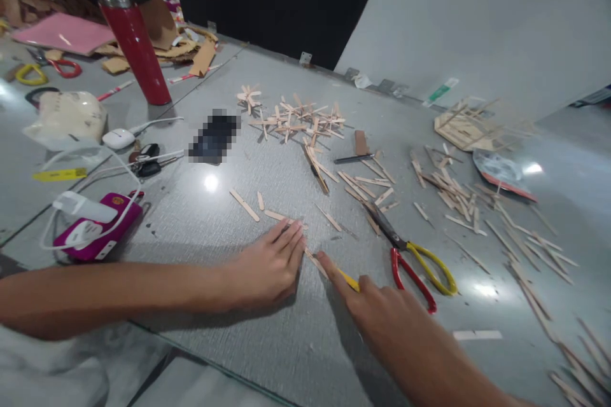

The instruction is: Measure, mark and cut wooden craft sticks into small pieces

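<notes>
My left hand [272, 264] lies on the grey table [229, 331], its fingertips pressed together over the end of a thin wooden stick [315, 263]. My right hand [377, 305] is closed round a yellow-handled cutter [347, 279], with the index finger stretched along it toward the same stick. The cutter's tip is hidden by the finger. Short wooden pieces [244, 205] lie just beyond my left hand. To the right of the hands rest open scissors [405, 245] with one red and one yellow handle.
Star-shaped stick bundles [298, 119] and loose sticks [453, 191] spread over the back and right. A blurred phone [214, 138], a purple power bank [100, 226], cables, keys [147, 162] and a red bottle [136, 51] stand or lie left. A wooden frame [468, 127] sits back right.
</notes>
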`<state>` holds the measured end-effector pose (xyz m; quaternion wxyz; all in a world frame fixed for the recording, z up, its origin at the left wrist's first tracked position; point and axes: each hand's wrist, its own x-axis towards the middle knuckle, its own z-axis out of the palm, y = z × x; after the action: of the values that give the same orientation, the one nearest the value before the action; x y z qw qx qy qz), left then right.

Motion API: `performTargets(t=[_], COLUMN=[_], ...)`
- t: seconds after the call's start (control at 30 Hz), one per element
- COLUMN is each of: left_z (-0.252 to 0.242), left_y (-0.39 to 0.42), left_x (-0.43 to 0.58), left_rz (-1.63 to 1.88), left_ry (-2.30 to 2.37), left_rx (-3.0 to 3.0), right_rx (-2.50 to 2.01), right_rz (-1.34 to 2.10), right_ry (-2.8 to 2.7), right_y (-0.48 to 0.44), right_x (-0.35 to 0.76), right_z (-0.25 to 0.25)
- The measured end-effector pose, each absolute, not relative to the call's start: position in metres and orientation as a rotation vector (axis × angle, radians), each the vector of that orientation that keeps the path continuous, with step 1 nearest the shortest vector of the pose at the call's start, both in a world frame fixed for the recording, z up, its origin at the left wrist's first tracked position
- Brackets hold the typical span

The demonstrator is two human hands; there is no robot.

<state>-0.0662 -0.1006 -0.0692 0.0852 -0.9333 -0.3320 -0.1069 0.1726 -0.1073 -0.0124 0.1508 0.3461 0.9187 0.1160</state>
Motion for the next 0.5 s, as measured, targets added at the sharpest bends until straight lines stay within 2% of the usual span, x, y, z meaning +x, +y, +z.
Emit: performTargets(t=[0.13, 0.3, 0.5], left_z=[-0.078, -0.074, -0.075], left_y=[-0.093, -0.087, -0.080], left_x=[-0.070, -0.075, -0.075], left_rz=[-0.497, -0.491, -0.593], left_ry=[-1.158, -1.261, -1.342], left_rx=[-2.777, -2.793, -2.820], right_rx=[1.079, 1.221, 1.302], right_rz=[0.316, 0.212, 0.268], right_ry=[2.712, 2.778, 2.871], right_y=[-0.119, -0.129, -0.125], right_x=[0.181, 0.186, 0.189], right_z=[-0.023, -0.031, -0.046])
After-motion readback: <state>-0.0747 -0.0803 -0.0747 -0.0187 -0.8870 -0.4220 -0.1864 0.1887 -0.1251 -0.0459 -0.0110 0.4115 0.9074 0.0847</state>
